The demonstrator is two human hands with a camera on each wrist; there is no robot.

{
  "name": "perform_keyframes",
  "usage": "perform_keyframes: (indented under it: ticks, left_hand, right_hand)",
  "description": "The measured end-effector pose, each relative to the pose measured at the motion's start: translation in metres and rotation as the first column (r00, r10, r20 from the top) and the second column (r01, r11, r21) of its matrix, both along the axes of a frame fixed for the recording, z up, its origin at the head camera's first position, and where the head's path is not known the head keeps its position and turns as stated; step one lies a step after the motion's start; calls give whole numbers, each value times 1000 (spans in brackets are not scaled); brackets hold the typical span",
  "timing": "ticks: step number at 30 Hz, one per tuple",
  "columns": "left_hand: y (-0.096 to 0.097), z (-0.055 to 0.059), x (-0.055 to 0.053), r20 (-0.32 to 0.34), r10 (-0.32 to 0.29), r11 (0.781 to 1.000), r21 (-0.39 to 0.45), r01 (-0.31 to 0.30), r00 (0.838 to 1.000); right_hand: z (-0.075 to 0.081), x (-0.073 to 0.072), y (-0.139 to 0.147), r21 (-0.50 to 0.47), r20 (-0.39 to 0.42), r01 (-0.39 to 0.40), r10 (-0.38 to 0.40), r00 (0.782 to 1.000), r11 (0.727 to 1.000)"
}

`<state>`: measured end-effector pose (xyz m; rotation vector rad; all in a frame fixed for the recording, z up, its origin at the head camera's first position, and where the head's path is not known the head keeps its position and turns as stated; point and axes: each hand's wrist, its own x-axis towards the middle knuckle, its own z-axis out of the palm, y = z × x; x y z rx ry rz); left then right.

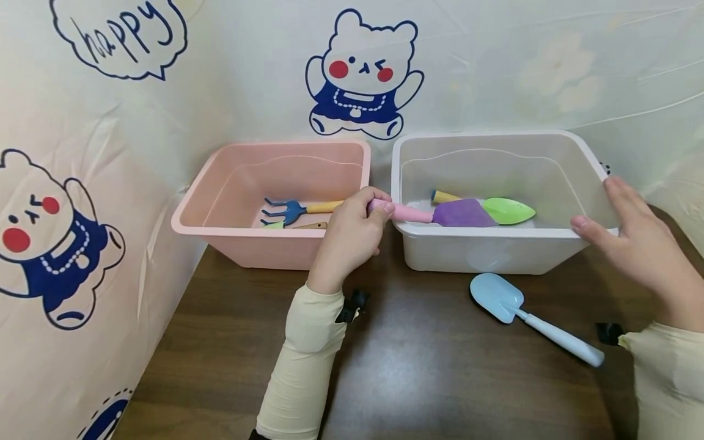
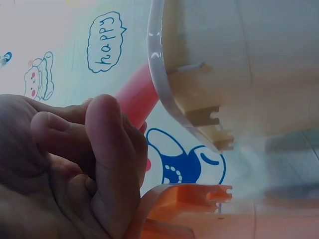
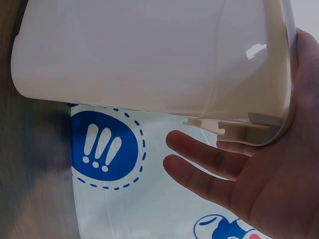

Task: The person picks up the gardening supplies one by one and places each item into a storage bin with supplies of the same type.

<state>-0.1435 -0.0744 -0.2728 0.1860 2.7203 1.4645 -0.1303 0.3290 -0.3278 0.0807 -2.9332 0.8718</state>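
Note:
My left hand [image 1: 352, 229] grips the pink handle of a purple-bladed toy trowel [image 1: 463, 214], which extends over the near side of the white bin [image 1: 467, 250]. In the left wrist view, the pink trowel handle [image 2: 138, 97] runs from the curled fingers to the bin rim. Inside the white bin lies a green trowel [image 1: 510, 211] with a yellow handle, partly hidden behind the purple blade. My right hand [image 1: 643, 244] rests on that bin's right front corner, thumb over the rim. Its fingers [image 3: 207, 152] extend fairly straight beneath the rim in the right wrist view.
To the left stands a pink bin [image 1: 275, 249] holding a blue hand rake [image 1: 291, 211] with a yellow handle and a smaller green-ended tool [image 1: 275, 225]. A light blue shovel [image 1: 497, 297] lies on the dark wooden table [image 1: 412, 366]. Printed cloth [image 1: 264, 73] hangs behind.

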Motion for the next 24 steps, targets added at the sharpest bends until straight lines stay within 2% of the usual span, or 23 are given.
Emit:
perform_keyframes:
  ticks: [11,14,24]
  left_hand:
    - [12,-7,1,-43,26,996,86,-23,999]
    - [12,-7,1,-37,34,995,92,-30,999]
    - [15,-9,2,1,-22,997,77,21,1000]
  right_hand:
    - [0,-1,-1,-7,-2,3,-3,1000,1000]
    - [1,-1,-1,-9,-1,1,-1,1000,1000]
    - [0,-1,-1,-17,-15,2,-3,1000,1000]
